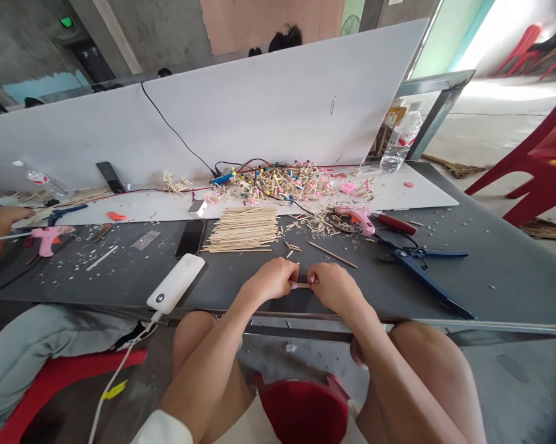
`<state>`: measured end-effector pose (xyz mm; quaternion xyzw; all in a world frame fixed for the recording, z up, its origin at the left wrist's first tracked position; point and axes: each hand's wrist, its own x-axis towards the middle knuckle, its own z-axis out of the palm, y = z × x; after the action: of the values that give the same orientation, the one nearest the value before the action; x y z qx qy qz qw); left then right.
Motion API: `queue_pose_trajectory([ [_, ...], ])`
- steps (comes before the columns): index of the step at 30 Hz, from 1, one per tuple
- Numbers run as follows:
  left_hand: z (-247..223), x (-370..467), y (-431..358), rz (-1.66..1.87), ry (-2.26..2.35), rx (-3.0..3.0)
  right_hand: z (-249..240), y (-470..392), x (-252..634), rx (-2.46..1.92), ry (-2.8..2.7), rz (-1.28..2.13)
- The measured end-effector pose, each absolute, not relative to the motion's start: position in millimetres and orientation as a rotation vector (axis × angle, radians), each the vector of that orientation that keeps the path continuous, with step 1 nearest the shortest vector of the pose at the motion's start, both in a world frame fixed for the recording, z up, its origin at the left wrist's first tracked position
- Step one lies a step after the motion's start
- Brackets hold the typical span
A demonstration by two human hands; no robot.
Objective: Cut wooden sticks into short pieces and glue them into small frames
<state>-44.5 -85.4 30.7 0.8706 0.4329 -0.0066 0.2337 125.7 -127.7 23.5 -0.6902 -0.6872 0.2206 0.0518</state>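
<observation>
Near the table's front edge, my left hand (278, 276) and my right hand (328, 282) are closed on the two ends of a short piece of thin wooden stick (302, 285). Most of the piece is hidden in my fingers, and I cannot tell whether it is one stick or more. Beyond my hands lies a stack of long wooden sticks (243, 229). One loose stick (332, 254) rests behind my right hand, with a few short cut bits (291, 248) near the stack.
A pile of small stick pieces with coloured balls (278, 183) stands at the back. To the right lie a pink glue gun (361, 219) and a blue-handled cutter (432, 280). A white power bank (176, 283) and a phone (190, 238) are left. A neighbour's arm (0, 234) shows far left.
</observation>
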Motion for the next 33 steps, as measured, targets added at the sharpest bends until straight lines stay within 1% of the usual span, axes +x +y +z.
queue_pose_trajectory([
  [7,30.9,-45.4,-83.6,-0.033,1.172,2.391,21.6,-123.1,128.4,-2.08,-2.103,0.682],
  [14,28.0,-46.6,-83.3,-0.011,1.173,2.41,24.9,-126.9,128.0,-2.161,-2.086,0.647],
  [27,32.1,-46.8,-84.3,-0.005,1.141,2.411,26.7,-125.5,127.1,-2.135,-2.094,0.649],
  [33,26.2,-46.3,-83.8,0.026,1.125,2.472,28.2,-128.8,121.3,-2.094,-2.107,0.611],
])
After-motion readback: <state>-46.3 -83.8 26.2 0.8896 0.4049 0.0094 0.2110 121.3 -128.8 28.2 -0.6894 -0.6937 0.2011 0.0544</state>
